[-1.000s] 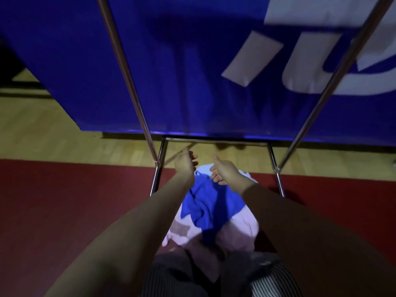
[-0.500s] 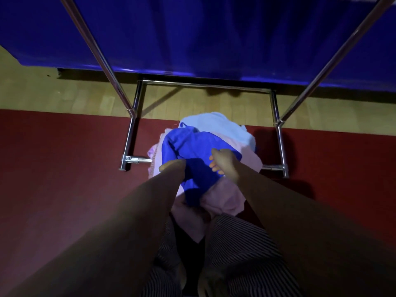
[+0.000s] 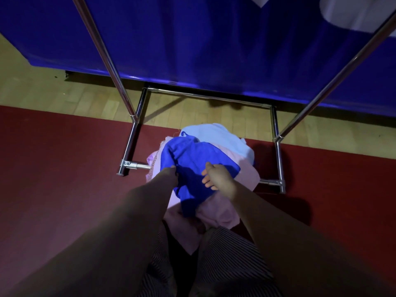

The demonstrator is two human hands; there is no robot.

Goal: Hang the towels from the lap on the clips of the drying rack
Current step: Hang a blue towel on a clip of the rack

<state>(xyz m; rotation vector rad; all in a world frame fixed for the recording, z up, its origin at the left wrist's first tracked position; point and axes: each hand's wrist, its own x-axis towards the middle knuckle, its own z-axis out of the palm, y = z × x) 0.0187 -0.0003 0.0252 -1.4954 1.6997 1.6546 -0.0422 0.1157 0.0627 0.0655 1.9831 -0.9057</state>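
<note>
A heap of towels lies on my lap: a royal blue towel (image 3: 192,159) on top, a pink towel (image 3: 222,209) beneath it and a light blue towel (image 3: 216,135) at the far side. My left hand (image 3: 169,172) grips the blue towel's left edge, its fingers buried in the cloth. My right hand (image 3: 215,175) rests on the blue towel's right part with fingers curled into the fabric. The chrome drying rack (image 3: 132,116) stands over my knees; its clips are out of view above.
The rack's slanted poles rise at left and at right (image 3: 334,82), and its base bars (image 3: 278,159) frame the lap. A blue banner (image 3: 203,39) hangs behind. Red mat (image 3: 64,168) and wooden floor (image 3: 42,91) lie around. Striped trousers (image 3: 225,264) cover my legs.
My view tilted down, then slightly back up. Both hands dropped from the far edge of the heap onto the blue towel and took hold of it.
</note>
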